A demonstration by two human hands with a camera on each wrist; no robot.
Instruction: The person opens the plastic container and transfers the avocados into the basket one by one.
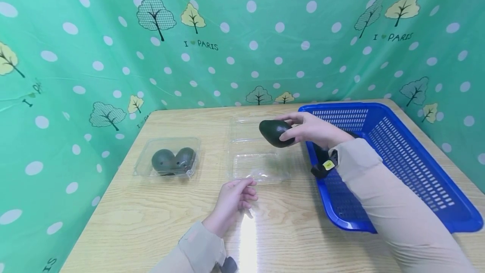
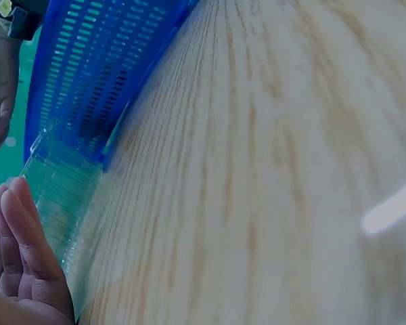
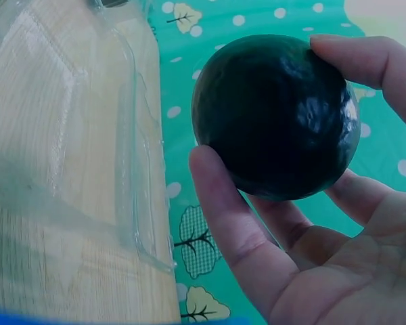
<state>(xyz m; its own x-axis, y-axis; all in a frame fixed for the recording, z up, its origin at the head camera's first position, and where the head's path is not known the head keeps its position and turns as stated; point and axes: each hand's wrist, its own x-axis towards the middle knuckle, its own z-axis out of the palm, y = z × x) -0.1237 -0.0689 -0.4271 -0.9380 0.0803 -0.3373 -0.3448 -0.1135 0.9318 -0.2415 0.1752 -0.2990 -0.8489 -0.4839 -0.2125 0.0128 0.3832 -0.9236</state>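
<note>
My right hand (image 1: pixel 308 129) grips a dark green avocado (image 1: pixel 275 133) above an open clear plastic clamshell box (image 1: pixel 257 165). In the right wrist view, thumb and fingertips press against the sides of the avocado (image 3: pixel 276 118). Near the front edge of the clamshell is my left hand (image 1: pixel 235 197), its fingers loosely extended and fingertips right at the rim. The left wrist view shows those fingers (image 2: pixel 28 237) beside the clear plastic, with nothing gripped.
A second clear clamshell (image 1: pixel 144 161) at the left holds two avocados (image 1: pixel 163 161). The blue perforated basket (image 1: pixel 329 210) stands at the right, under my right forearm, with dark items partly hidden inside. A green patterned curtain (image 1: pixel 242 54) hangs behind the wooden table (image 1: pixel 151 222).
</note>
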